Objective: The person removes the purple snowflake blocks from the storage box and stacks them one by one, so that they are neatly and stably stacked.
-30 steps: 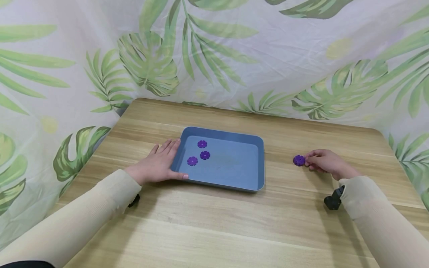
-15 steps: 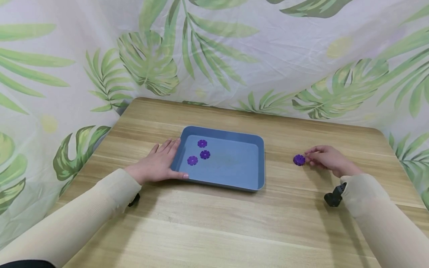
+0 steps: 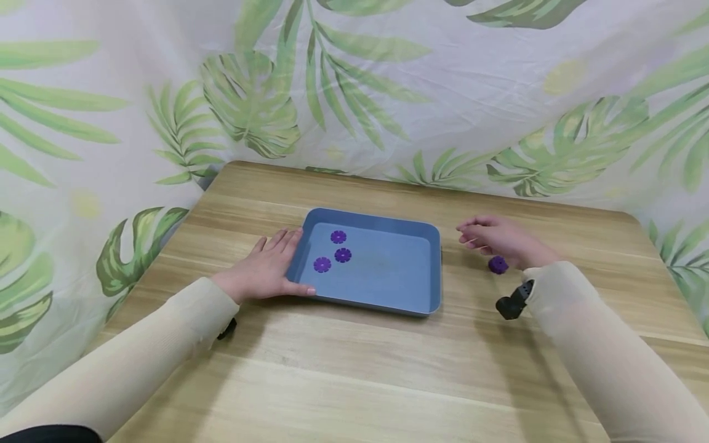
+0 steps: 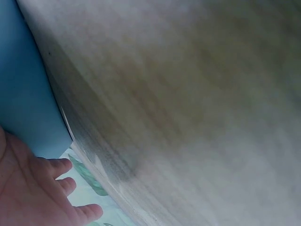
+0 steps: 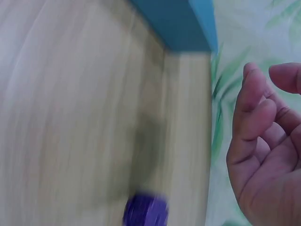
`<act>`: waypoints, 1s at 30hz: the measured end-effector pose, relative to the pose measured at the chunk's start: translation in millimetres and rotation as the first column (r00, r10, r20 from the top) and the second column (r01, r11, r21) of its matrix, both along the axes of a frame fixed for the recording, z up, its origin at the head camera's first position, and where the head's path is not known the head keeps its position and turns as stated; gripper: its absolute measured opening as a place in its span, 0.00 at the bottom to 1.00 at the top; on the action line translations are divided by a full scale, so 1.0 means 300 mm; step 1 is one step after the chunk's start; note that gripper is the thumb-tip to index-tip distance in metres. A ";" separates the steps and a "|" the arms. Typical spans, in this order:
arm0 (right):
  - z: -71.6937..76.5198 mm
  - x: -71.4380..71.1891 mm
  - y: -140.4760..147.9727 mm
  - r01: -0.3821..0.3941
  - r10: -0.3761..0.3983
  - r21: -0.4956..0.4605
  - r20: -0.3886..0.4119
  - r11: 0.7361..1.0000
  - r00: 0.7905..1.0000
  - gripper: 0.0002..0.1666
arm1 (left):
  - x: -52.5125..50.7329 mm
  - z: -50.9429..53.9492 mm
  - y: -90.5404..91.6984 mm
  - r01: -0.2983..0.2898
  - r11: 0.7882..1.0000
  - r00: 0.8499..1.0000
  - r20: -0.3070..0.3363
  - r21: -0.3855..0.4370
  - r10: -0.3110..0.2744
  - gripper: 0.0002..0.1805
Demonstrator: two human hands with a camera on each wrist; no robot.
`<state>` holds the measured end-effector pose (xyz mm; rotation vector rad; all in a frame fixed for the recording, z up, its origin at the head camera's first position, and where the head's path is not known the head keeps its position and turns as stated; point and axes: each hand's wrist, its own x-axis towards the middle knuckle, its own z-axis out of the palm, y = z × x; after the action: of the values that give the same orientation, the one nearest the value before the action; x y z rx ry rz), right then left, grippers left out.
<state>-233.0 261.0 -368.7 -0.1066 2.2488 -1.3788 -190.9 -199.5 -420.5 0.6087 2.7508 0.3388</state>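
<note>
On the wood-grain tabletop (image 3: 354,369), a shallow blue rectangular tray (image 3: 376,219) carries three flat purple notched discs (image 3: 322,264), all in its left half. The left hand (image 3: 260,271) rests with straight, spread fingers at the tray's left edge, thumb by the near left corner, gripping nothing. A dark purple round stack (image 3: 498,265) lies between the tray and the tabletop's right edge. Just beside it, the right hand (image 3: 501,239) is half open, fingers loosely bent, with nothing visible in its hold.
</note>
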 end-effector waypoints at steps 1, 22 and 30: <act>0.006 -0.003 -0.021 -0.004 0.004 -0.003 0.000 1.000 1.000 0.28 | -0.002 0.000 0.002 0.002 1.000 1.000 -0.001 -0.002 -0.002 0.75; 0.036 -0.070 -0.372 -0.016 0.019 -0.129 0.024 0.992 1.000 0.23 | 0.005 0.002 0.003 -0.003 1.000 1.000 0.003 -0.008 0.003 0.74; 0.009 -0.071 -0.478 -0.058 0.062 -0.112 0.034 0.992 0.998 0.22 | 0.001 -0.003 0.004 0.001 1.000 1.000 -0.011 -0.016 -0.001 0.75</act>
<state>-254.3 117.6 -366.1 -0.1826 2.1209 -1.4613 -190.7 -198.3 -421.5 0.6101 2.7611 0.3143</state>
